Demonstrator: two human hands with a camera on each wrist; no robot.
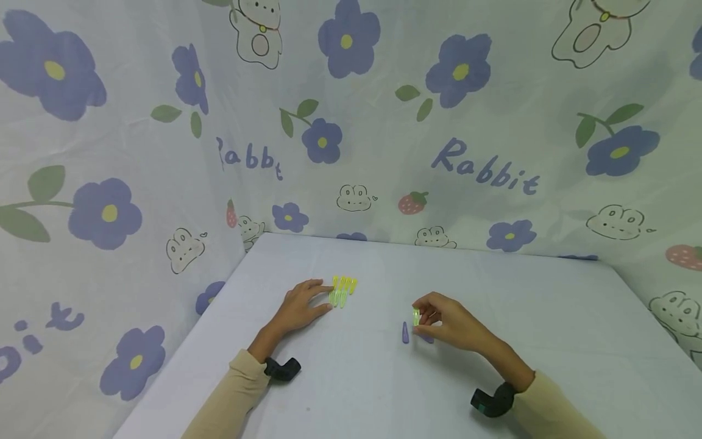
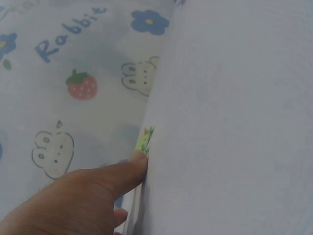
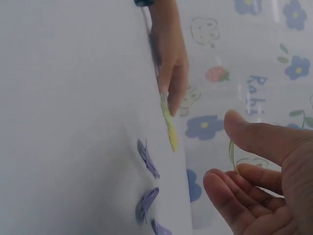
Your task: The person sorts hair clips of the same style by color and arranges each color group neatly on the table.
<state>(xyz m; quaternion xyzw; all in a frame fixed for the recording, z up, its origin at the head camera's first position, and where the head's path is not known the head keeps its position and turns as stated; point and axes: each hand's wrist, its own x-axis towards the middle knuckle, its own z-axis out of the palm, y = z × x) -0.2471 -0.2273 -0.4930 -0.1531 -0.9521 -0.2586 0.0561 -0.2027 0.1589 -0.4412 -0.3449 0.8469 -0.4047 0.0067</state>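
My right hand pinches a light green snap hair clip between thumb and fingertips, raised over the table; its thin edge shows in the right wrist view. Below that hand lie purple hair clips, one partly covered by the fingers in the head view. The right wrist view shows three purple clips. My left hand rests on the table with fingers and thumb extended, their tips right at the left side of a row of light green clips. Just behind these is a row of yellow clips.
A white cloth covers the table. Patterned curtains with flowers and rabbits stand at the back and sides. Each wrist wears a black camera, one on the left wrist and one on the right.
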